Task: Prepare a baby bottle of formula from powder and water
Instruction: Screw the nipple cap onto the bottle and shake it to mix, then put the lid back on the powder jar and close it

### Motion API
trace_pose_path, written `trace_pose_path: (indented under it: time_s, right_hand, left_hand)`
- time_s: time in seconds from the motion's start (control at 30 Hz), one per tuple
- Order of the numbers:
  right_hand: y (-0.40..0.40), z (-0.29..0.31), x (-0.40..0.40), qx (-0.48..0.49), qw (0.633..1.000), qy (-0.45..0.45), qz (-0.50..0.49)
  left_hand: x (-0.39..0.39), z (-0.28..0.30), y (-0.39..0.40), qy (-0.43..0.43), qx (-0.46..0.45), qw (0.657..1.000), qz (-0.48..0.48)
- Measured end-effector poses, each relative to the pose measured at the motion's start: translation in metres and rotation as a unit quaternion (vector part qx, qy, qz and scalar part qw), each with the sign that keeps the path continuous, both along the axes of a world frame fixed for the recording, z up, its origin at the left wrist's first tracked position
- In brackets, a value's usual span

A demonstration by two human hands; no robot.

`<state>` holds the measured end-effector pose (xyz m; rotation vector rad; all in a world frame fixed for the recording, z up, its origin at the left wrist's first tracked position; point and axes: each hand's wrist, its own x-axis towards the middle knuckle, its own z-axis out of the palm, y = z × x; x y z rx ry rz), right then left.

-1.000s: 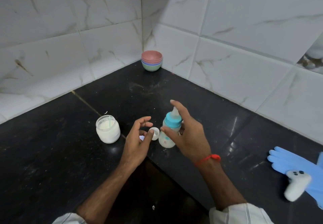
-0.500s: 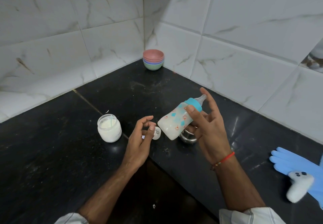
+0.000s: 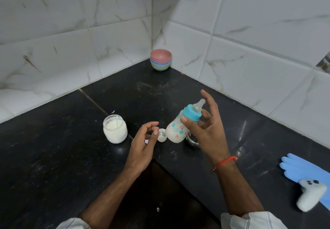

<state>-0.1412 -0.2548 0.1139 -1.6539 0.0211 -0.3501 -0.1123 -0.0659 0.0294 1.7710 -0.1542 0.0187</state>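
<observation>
A baby bottle (image 3: 179,129) with a teal collar and clear teat is full of white liquid. My right hand (image 3: 207,128) grips it near the collar and holds it tilted above the black counter, teat pointing up and right. My left hand (image 3: 144,143) hovers just left of the bottle's base, fingers loosely curled and holding nothing, its thumb next to a small clear cap (image 3: 162,136) on the counter. A glass jar of white powder (image 3: 115,129) with a scoop handle sticking out stands open to the left.
A steel cup (image 3: 192,141) sits partly hidden behind the bottle and right hand. Stacked coloured bowls (image 3: 160,59) stand in the far corner. A blue glove (image 3: 307,171) and a white controller (image 3: 311,194) lie at the right. The counter's inner edge drops off below my hands.
My right hand lifted the bottle from upright on the counter and tilted it, teat to the right. My left hand stayed beside the small cap.
</observation>
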Motion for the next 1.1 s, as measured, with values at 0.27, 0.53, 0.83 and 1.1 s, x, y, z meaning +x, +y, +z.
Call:
trace_pose_path:
  time_s: [0.27, 0.53, 0.83, 1.1]
  right_hand:
    - [0.006, -0.031, 0.03, -0.085, 0.996, 0.041, -0.002]
    - [0.011, -0.065, 0.104, -0.153, 0.982, 0.069, -0.085]
    - [0.031, -0.107, 0.166, -0.191, 0.971, 0.138, -0.047]
    - [0.035, -0.132, 0.182, -0.213, 0.961, 0.174, -0.024]
  left_hand:
    - [0.001, -0.011, 0.014, -0.005, 0.016, 1.0, 0.014]
    - [0.006, -0.024, 0.038, -0.019, 0.067, 0.996, 0.05]
    - [0.004, -0.032, 0.069, 0.028, 0.068, 0.992, 0.098]
    - [0.009, -0.042, 0.086, 0.04, 0.07, 0.99, 0.118]
